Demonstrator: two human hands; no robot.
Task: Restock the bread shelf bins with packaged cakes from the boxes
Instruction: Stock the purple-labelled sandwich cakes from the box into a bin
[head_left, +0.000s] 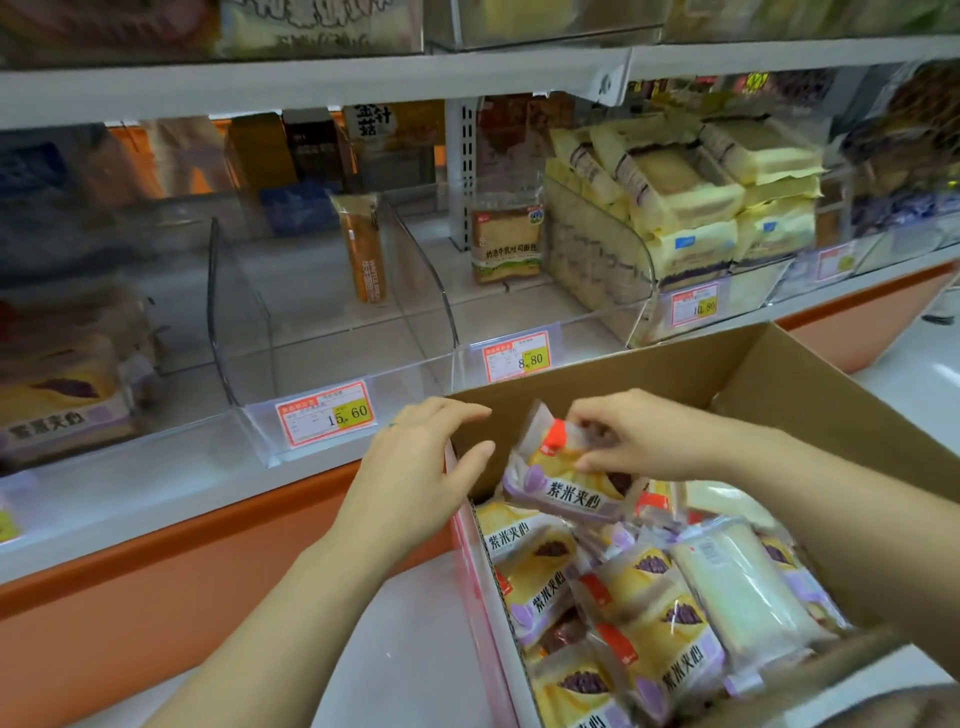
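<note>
The brown cardboard box (649, 379) is showing purple-and-yellow cake packets (649, 639), red-tabbed. Beyond the box a red-edged, yellow-patched price tag (324, 413) is showing, and left of the box an orange shelf base (156, 597) is running.

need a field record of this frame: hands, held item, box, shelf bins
left hand: open, fingers relaxed, at the box's left edge; contact unclear
right hand: pinches the top end of one cake pack
cake pack: purple and yellow, held above the others in the box
box: open cardboard, holds many like packs
bin tagged 15.60: one orange pack standing at the back
bin tagged 8.80: one bread bag
right bin: stacked with yellow packs
</note>
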